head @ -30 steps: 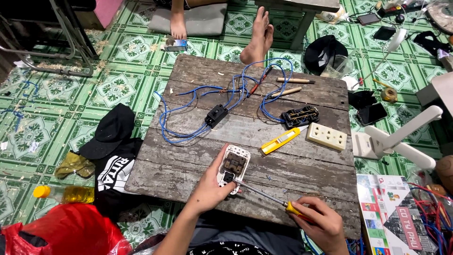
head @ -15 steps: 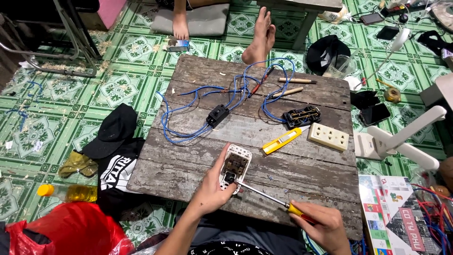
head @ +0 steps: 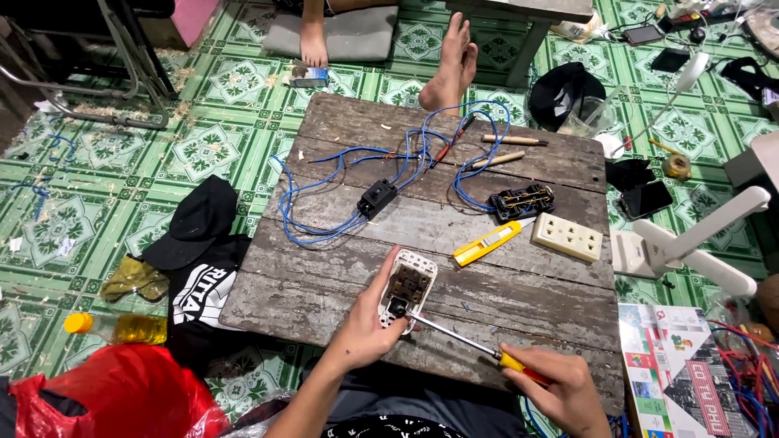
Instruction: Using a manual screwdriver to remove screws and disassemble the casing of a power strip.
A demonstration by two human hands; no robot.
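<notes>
My left hand (head: 365, 328) holds a white wall-socket plate (head: 408, 288) face down on the wooden board (head: 324, 268), its brown inner parts showing. My right hand (head: 560, 389) grips a screwdriver (head: 462, 342) by its yellow-and-red handle. The metal tip rests on the lower end of the socket's back. Farther up the board lie a yellow utility knife (head: 485, 243), a cream multi-outlet socket face (head: 568, 238), a black socket body (head: 522, 201) and a small black switch (head: 377, 197), both wired with blue cable (head: 324, 207).
Another person's bare feet (head: 450, 61) rest at the board's far edge. Two wooden-handled tools (head: 503, 150) lie near the cable. On the green tiled floor: black cap and shirt (head: 199, 243), yellow bottle (head: 122, 328), red bag (head: 122, 397), white fan (head: 698, 243), phones, printed box (head: 673, 365).
The view has shifted slightly. My hands keep the same hold on the socket plate and the screwdriver, with the tip still at the socket's back.
</notes>
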